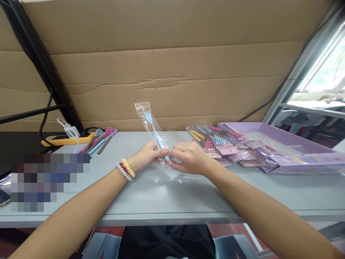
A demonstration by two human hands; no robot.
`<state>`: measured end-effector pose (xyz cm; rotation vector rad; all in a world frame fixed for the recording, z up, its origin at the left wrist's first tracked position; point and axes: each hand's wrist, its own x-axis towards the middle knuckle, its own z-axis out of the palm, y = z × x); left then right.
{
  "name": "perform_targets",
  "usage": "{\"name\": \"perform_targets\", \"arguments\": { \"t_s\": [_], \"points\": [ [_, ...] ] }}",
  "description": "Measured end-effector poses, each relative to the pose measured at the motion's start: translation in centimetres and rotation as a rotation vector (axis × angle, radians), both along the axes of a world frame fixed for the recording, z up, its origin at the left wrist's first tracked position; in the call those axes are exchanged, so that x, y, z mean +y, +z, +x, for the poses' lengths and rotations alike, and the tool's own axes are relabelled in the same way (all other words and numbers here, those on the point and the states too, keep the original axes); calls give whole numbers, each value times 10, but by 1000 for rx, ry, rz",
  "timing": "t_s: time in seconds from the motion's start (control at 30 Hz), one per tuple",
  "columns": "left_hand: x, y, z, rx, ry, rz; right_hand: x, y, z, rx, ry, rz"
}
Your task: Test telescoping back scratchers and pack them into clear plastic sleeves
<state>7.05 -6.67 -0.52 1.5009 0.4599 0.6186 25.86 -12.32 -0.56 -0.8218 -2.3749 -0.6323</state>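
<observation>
Blue scratcher [158, 139] in a clear bag [154, 133]: our left hand [145, 156] and right hand [191, 158] pinch its bottom, over the tabletop [164, 198], between front and back edges. We seem to be handling that end; next probably needs gentle fingers.

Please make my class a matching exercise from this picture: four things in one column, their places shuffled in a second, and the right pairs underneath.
Things
1. Coiled wristbands
2. Purple box
3. Bagged light-blue tool
4. Power strip

Places
A. Held in the left grip
B. On the left part of the table
C. Around the left wrist
D. On the right part of the table

Right pairs: 1-C, 2-D, 3-A, 4-B
</observation>
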Motion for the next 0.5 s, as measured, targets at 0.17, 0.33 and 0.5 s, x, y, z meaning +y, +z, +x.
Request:
{"name": "perform_targets", "arguments": {
  "t_s": [0.17, 0.33, 0.5],
  "points": [
    [2, -5, -1, 82, -12, 66, 2, -5, -2, -16, -29, -3],
    [5, -2, -2, 90, -13, 74, 3, -6, -1, 155, -4, -120],
    [11, 2, -4, 55, 126, 49, -1, 5, 5, 230, 180, -338]
  ]
}}
